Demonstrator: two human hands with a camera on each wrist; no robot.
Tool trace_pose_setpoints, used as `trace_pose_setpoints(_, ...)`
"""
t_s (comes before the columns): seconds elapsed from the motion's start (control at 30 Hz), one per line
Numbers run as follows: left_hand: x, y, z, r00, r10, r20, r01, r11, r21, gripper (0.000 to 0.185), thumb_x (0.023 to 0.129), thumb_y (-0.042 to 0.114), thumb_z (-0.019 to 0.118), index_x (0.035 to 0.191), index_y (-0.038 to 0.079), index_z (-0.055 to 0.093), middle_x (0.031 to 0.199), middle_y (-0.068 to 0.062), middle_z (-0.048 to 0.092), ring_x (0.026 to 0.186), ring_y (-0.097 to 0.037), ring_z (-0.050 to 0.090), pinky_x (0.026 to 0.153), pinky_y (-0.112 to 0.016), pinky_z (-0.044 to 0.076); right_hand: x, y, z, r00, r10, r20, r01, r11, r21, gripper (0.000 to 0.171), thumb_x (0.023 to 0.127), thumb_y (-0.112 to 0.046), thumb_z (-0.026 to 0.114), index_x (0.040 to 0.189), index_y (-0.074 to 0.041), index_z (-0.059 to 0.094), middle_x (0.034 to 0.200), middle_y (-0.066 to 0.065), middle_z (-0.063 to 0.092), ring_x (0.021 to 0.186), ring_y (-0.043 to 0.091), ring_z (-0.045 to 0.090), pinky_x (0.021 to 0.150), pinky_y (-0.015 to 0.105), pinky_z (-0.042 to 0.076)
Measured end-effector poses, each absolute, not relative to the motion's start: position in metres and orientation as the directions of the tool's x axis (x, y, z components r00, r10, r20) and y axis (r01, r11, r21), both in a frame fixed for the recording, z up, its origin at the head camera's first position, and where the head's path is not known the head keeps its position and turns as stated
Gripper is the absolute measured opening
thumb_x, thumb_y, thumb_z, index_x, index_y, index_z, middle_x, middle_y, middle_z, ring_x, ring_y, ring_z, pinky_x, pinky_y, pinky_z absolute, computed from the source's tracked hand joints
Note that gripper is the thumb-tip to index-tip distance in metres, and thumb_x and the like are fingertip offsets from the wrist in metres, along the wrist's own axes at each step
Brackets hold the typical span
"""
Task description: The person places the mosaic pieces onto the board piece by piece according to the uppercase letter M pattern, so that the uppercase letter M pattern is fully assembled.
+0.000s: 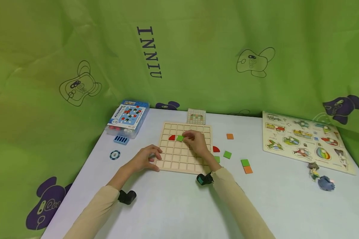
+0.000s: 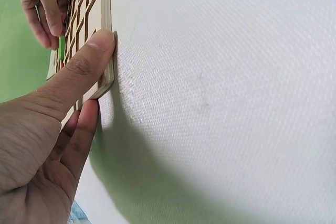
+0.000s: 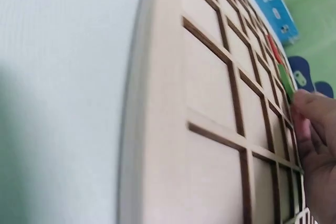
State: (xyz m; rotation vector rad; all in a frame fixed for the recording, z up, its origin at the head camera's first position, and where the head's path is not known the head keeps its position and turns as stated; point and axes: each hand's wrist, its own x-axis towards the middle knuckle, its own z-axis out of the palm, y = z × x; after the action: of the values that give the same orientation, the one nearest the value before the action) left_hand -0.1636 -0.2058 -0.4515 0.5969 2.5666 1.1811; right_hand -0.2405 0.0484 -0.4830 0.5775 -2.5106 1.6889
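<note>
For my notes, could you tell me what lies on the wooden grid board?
On the wooden grid board: a red quarter-circle piece and a green square tile pinched by the right hand, which hides cells beneath.

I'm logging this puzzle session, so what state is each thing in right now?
Wooden grid board: flat on the table, mostly empty cells.
Green square tile: pinched by the right hand, over a cell.
Red quarter-circle tile: seated in the board.
Left hand: resting on the board's left edge.
Blue plastic box: lid closed.
Loose green and orange tiles: lying on the table.
</note>
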Motion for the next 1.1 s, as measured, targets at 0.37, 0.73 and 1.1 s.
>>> trace_pose_setpoints(0.37, -0.164, -0.206, -0.452, -0.891, 0.447, -0.073, 0.239, 0.600, 0.763, 0.031, 0.064, 0.004, 0.087, 0.086, 0.005, 0.065, 0.125, -0.014, 0.054, 0.120, -0.034, 0.047, 0.086, -0.035, 0.053, -0.237, 0.037, -0.480, -0.941, -0.235, 0.242, -0.302, 0.267, -0.915, 0.031, 0.078, 0.011, 0.072, 0.107, 0.012, 0.063, 0.103, 0.025, 0.066, 0.091, 0.035, 0.065, 0.079, 0.032, 0.056)
trace_pose_setpoints(0.73, -0.165, -0.205, -0.453, -0.886, 0.460, -0.059, 0.261, 0.600, 0.756, 0.030, 0.064, 0.006, 0.087, 0.086, 0.006, 0.065, 0.125, -0.013, 0.055, 0.121, -0.035, 0.046, 0.086, -0.035, 0.052, -0.228, 0.048, -0.465, -0.939, -0.246, 0.239, -0.279, 0.144, -0.949, 0.028, 0.083, 0.010, 0.067, 0.109, 0.016, 0.059, 0.107, 0.033, 0.062, 0.097, 0.044, 0.063, 0.083, 0.041, 0.055)
trace_pose_setpoints(1.1, -0.165, -0.206, -0.454, -0.889, 0.455, -0.053, 0.269, 0.613, 0.743, 0.031, 0.063, 0.005, 0.087, 0.084, 0.007, 0.064, 0.123, -0.013, 0.056, 0.119, -0.034, 0.047, 0.085, -0.036, 0.052, -0.211, 0.130, -0.464, -0.960, -0.224, 0.171, -0.209, 0.160, -0.965, 0.029, 0.088, 0.001, 0.066, 0.114, 0.010, 0.060, 0.114, 0.030, 0.061, 0.103, 0.040, 0.060, 0.083, 0.022, 0.053)
